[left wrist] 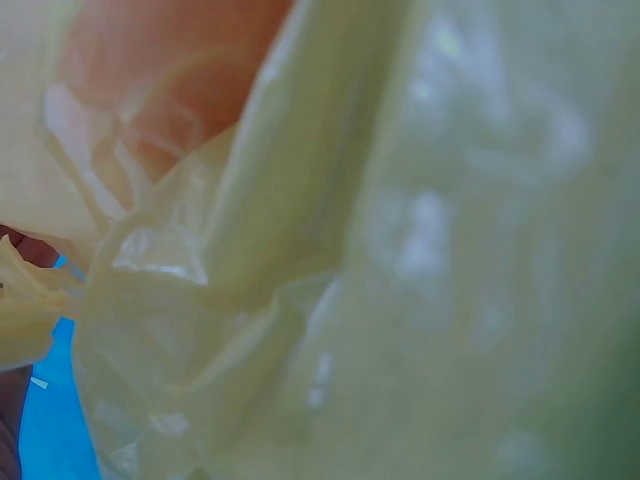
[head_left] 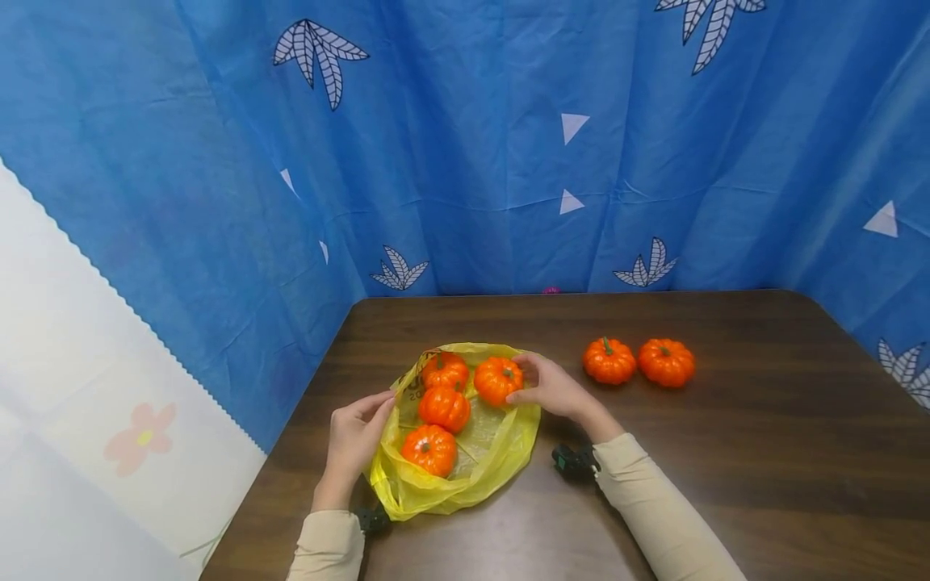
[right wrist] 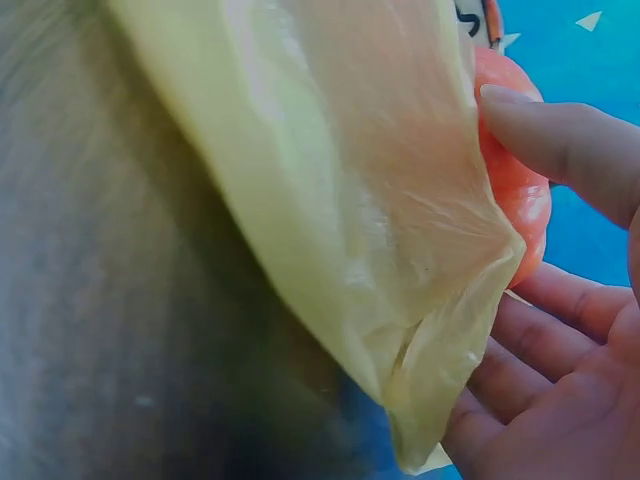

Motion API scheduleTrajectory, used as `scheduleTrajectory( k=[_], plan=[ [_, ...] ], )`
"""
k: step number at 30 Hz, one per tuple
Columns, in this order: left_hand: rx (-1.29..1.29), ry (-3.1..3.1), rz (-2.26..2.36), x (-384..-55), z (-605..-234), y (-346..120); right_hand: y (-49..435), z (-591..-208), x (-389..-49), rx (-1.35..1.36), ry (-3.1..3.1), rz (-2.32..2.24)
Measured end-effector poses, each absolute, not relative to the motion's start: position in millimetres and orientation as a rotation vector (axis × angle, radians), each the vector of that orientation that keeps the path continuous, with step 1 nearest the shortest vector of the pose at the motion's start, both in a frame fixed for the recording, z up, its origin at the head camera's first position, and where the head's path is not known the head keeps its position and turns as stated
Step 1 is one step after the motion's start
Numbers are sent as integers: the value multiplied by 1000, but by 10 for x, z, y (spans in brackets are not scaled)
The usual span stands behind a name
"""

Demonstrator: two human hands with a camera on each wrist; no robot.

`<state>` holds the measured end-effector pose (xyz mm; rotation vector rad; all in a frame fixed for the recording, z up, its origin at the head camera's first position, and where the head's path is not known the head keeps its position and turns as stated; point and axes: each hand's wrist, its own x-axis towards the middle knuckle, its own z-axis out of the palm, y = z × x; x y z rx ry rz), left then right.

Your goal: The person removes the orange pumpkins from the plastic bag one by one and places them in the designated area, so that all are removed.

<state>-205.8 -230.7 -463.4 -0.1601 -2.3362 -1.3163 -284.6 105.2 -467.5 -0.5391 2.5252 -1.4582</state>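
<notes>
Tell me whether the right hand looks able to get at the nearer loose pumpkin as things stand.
Probably yes, once freed: the right hand grips another pumpkin by the rim of the yellow bag, but only bare table seems to separate the hand from the nearer loose pumpkin.

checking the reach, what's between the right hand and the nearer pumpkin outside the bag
Only bare brown tabletop lies between the right hand and that orange pumpkin, as the head view shows.

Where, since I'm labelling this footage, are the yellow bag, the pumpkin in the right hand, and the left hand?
Yellow bag (head_left: 508, 453): head view, on its near right wall.
Held pumpkin (head_left: 496, 382): head view, middle of its visible skin.
Left hand (head_left: 353, 436): head view, middle of the hand.
</notes>
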Motion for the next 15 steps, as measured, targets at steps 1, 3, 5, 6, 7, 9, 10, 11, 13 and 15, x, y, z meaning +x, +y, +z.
scheduleTrajectory(
  k=[1,3,5,6,7,9,10,11,13,15],
  plan=[
    [-159,-2338,-1317,-2059,-4635,-2306,1058,-4653,-2842,-540,2514,-1469],
    [-152,-2342,-1317,-2061,-4636,-2304,1069,-4607,-2836,-548,2496,-1487],
    [-144,-2347,-1312,-2067,-4638,-2302,1080,-4564,-2829,-559,2486,-1496],
    [-140,-2349,-1311,-2067,-4639,-2301,1084,-4547,-2826,-562,2482,-1503],
    [-141,-2349,-1306,-2065,-4638,-2300,1087,-4533,-2824,-564,2475,-1512],
    [-145,-2342,-1304,-2063,-4642,-2302,1099,-4510,-2817,-573,2467,-1521],
    [-150,-2338,-1300,-2062,-4643,-2303,1106,-4498,-2814,-573,2459,-1531],
    [-156,-2334,-1299,-2061,-4643,-2303,1113,-4484,-2809,-573,2445,-1547],
    [-169,-2328,-1290,-2061,-4646,-2304,1132,-4457,-2803,-585,2415,-1576],
    [-177,-2325,-1289,-2067,-4649,-2306,1152,-4418,-2792,-595,2391,-1600]
  ],
)
